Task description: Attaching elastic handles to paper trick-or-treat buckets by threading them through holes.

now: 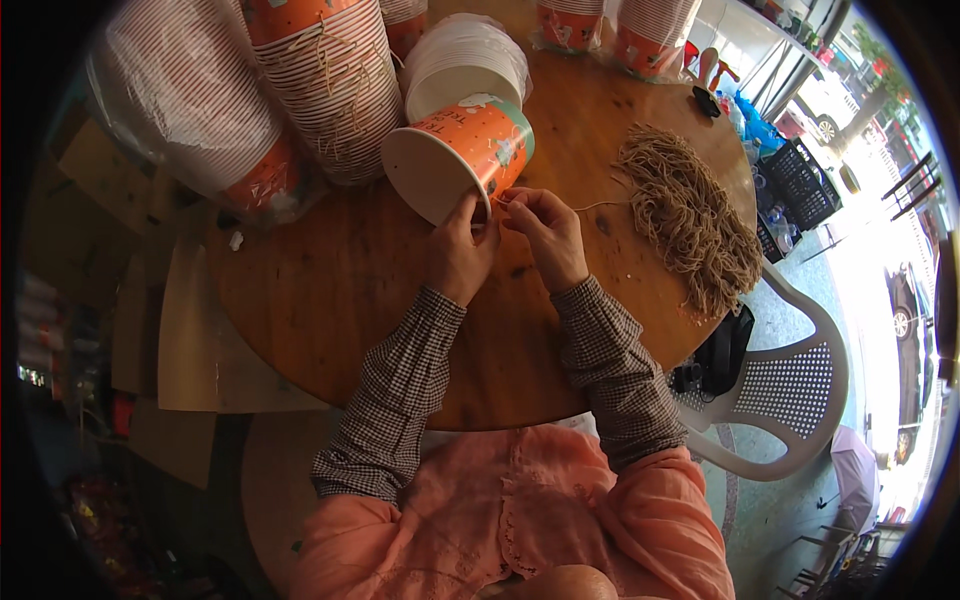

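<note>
An orange paper bucket (480, 140) with a white inside and a teal band lies on its side on the round wooden table (350, 300), its mouth toward me. My left hand (465, 252) grips the bucket's rim, thumb and fingers closed at its lower right edge. Right beside it, my right hand (550, 235) pinches a thin tan cord (600, 205) against the bucket's side near the rim. Fingers hide the exact spot where cord and bucket meet. Further right lies a tangled heap of tan cords (690, 215).
Tall nested stacks of orange buckets (325, 90) stand at the far left, some in clear plastic. White-mouthed buckets (465, 65) lie behind the one in hand. More stacks (650, 40) are at the back. A grey plastic chair (790, 390) holds a black bag (725, 350) at right.
</note>
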Action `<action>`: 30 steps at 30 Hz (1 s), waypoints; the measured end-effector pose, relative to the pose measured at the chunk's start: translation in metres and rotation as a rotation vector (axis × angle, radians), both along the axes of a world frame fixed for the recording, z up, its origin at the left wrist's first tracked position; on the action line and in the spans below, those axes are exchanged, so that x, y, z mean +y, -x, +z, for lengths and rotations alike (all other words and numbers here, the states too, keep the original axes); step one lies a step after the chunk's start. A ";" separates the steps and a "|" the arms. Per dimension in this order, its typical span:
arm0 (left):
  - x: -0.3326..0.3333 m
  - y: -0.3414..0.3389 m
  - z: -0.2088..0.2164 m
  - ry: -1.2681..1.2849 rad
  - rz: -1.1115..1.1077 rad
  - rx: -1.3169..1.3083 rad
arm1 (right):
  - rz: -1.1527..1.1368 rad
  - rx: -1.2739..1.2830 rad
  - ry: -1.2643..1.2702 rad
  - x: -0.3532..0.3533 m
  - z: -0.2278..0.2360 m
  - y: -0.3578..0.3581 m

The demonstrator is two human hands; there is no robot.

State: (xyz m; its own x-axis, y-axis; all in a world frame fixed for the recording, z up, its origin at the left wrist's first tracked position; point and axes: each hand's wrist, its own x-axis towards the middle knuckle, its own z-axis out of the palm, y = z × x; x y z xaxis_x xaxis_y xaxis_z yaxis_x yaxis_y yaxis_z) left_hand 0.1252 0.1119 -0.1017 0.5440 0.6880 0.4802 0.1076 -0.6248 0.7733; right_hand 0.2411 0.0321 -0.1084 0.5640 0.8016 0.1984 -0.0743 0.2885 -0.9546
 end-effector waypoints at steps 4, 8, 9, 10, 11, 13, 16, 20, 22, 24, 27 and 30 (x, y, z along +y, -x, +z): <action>0.001 0.000 -0.002 -0.017 -0.007 0.010 | 0.008 -0.022 0.029 0.001 -0.003 -0.001; 0.000 0.001 0.000 0.011 -0.013 0.005 | -0.010 -0.028 0.025 0.001 -0.003 -0.001; 0.000 0.001 0.000 -0.022 -0.015 -0.006 | -0.014 -0.024 0.032 0.002 -0.003 0.000; 0.001 0.001 -0.001 -0.055 -0.017 -0.016 | -0.012 -0.025 0.032 0.003 -0.003 0.001; 0.000 0.001 0.000 -0.055 -0.017 -0.017 | -0.029 0.008 -0.009 0.003 -0.003 0.002; -0.001 0.001 0.003 -0.084 -0.003 -0.010 | -0.046 0.041 -0.051 0.003 -0.003 0.001; -0.001 0.002 0.003 -0.068 -0.004 0.008 | -0.034 0.009 -0.018 0.002 -0.003 0.000; -0.001 0.001 0.001 -0.043 -0.017 -0.014 | -0.005 0.016 0.012 0.001 -0.001 0.000; 0.000 0.000 0.000 -0.056 -0.018 -0.032 | 0.013 0.008 0.034 0.001 -0.002 -0.002; 0.001 0.000 -0.002 -0.060 -0.021 -0.035 | -0.010 0.002 0.030 0.003 -0.001 0.000; 0.000 0.000 -0.002 -0.051 -0.017 -0.045 | -0.020 0.106 -0.019 0.000 0.005 0.003; 0.002 -0.002 -0.005 -0.045 0.001 -0.090 | 0.055 0.083 -0.036 -0.004 0.006 0.000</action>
State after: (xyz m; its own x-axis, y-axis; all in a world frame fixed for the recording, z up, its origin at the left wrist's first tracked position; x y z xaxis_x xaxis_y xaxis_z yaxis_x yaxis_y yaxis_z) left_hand 0.1273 0.1138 -0.1066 0.4965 0.6653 0.5575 0.0400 -0.6591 0.7510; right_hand 0.2413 0.0277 -0.1023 0.5350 0.8249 0.1825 -0.1692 0.3162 -0.9335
